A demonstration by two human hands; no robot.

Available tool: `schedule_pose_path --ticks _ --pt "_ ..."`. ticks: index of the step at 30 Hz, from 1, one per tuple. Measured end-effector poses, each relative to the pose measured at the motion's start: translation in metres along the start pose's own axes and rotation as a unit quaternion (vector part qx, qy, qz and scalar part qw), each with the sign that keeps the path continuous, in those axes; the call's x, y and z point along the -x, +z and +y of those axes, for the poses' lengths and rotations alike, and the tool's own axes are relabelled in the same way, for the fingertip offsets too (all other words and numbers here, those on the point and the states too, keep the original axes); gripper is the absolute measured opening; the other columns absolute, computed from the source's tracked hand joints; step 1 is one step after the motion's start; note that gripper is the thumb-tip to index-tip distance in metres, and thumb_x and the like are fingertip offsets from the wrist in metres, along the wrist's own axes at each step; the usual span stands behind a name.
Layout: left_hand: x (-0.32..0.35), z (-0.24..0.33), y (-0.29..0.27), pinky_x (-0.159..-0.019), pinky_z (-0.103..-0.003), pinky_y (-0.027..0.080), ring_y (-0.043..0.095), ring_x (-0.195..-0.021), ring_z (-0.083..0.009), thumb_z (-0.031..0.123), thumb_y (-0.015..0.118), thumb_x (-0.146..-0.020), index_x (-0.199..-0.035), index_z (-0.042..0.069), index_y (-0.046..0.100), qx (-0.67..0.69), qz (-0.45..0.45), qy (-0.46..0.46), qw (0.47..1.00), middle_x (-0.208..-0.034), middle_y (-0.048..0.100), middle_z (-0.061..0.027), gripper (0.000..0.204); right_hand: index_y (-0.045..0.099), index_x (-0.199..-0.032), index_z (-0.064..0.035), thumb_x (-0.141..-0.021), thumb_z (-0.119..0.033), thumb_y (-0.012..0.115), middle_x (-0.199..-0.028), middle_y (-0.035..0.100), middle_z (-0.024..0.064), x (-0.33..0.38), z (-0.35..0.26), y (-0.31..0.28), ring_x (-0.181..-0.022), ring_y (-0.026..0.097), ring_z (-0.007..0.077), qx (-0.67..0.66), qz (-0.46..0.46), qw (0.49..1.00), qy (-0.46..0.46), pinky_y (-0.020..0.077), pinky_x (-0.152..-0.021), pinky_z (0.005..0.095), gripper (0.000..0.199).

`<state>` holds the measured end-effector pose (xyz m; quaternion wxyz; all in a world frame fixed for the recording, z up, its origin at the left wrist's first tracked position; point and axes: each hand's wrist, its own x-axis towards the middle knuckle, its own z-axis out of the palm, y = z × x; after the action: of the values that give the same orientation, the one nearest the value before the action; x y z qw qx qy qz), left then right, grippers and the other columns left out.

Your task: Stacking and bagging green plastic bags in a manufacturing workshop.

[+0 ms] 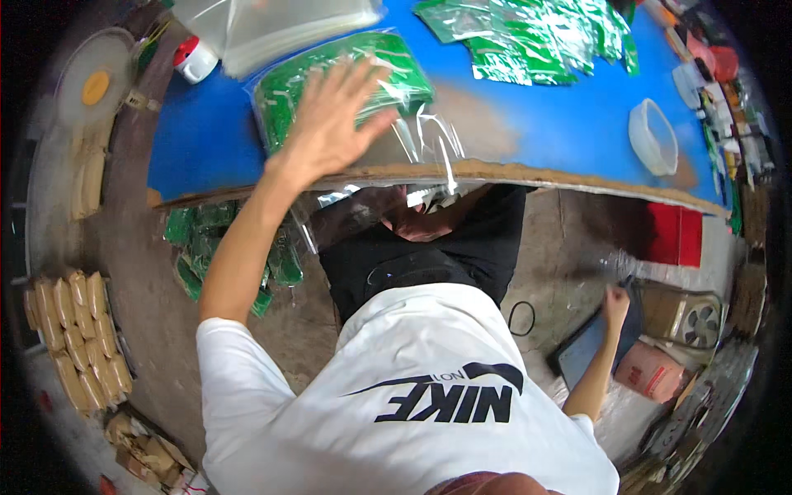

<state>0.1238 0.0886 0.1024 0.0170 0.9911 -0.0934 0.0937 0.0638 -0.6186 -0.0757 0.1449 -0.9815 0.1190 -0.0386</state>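
My left hand lies flat, fingers spread, on a clear plastic bag packed with green packets at the table's near left part. The bag's loose clear end hangs over the table's front edge, above my lap. Out to the right and below table height, my right hand is closed beside a dark flat panel. What its fingers hold, if anything, is too small to make out. A faint shiny clear patch, perhaps plastic film, shows just beyond that hand.
On the blue table lie a stack of clear bags, loose green packets, a white-and-red container and a white plastic tub. Green packs lie on the floor, left. A fan-fronted box and red box stand right.
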Motion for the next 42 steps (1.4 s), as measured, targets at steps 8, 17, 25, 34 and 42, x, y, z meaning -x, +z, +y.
schedule_pose_path --ticks 8,17,25,34,42 --pt "0.013 0.014 0.003 -0.119 -0.054 0.011 0.021 -0.147 -0.0357 0.049 0.047 -0.097 -0.152 0.013 0.033 0.019 0.038 0.028 0.999 -0.160 0.023 -0.0134 0.067 0.064 -0.110 -0.0007 -0.093 -0.006 0.062 -0.100 0.066 0.0109 -0.007 -0.367 -0.027 -0.090 0.063 0.0186 -0.383 -0.070 0.871 -0.299 0.0495 -0.079 0.0300 0.017" --pt "0.156 -0.005 0.013 -0.094 -0.036 0.048 0.061 -0.110 -0.0295 -0.003 0.055 -0.093 -0.109 -0.001 0.070 0.136 0.296 -0.214 0.921 -0.117 0.064 -0.0155 0.022 0.059 -0.116 -0.0073 -0.080 0.004 0.062 -0.114 0.060 0.0126 -0.031 -0.455 0.004 -0.104 0.059 0.0361 -0.267 -0.020 0.760 -0.593 0.0493 -0.086 0.0448 0.038" --pt "0.168 -0.001 0.035 -0.090 -0.039 0.051 0.064 -0.107 -0.0305 -0.011 0.068 -0.074 -0.100 0.008 0.075 0.089 0.286 -0.052 0.953 -0.110 0.066 -0.0102 0.032 0.065 -0.103 -0.0067 -0.077 0.006 0.065 -0.109 0.063 0.0120 -0.036 -0.465 0.014 -0.095 0.064 0.0335 -0.286 -0.032 0.744 -0.603 0.0526 -0.078 0.0405 0.030" --pt "0.109 -0.045 -0.032 -0.082 -0.025 0.047 0.060 -0.092 -0.0101 0.014 0.064 -0.094 -0.097 0.000 0.067 0.417 0.393 -0.259 0.777 -0.097 0.068 -0.0044 0.014 0.068 -0.103 0.0003 -0.093 -0.012 0.063 -0.098 0.070 0.0147 -0.097 -0.538 -0.031 -0.093 0.066 0.0207 -0.363 -0.073 0.764 -0.528 0.0501 -0.085 0.0321 0.017" --pt "0.051 -0.100 -0.150 -0.090 -0.029 0.048 0.063 -0.094 -0.0143 0.015 0.062 -0.095 -0.101 0.001 0.065 0.556 0.445 -0.171 0.681 -0.099 0.068 -0.0064 0.016 0.067 -0.102 0.0027 -0.097 -0.021 0.062 -0.087 0.068 0.0026 -0.128 -0.621 -0.125 -0.081 0.060 0.0083 -0.544 -0.091 0.664 -0.505 0.0482 -0.074 0.0230 0.024"
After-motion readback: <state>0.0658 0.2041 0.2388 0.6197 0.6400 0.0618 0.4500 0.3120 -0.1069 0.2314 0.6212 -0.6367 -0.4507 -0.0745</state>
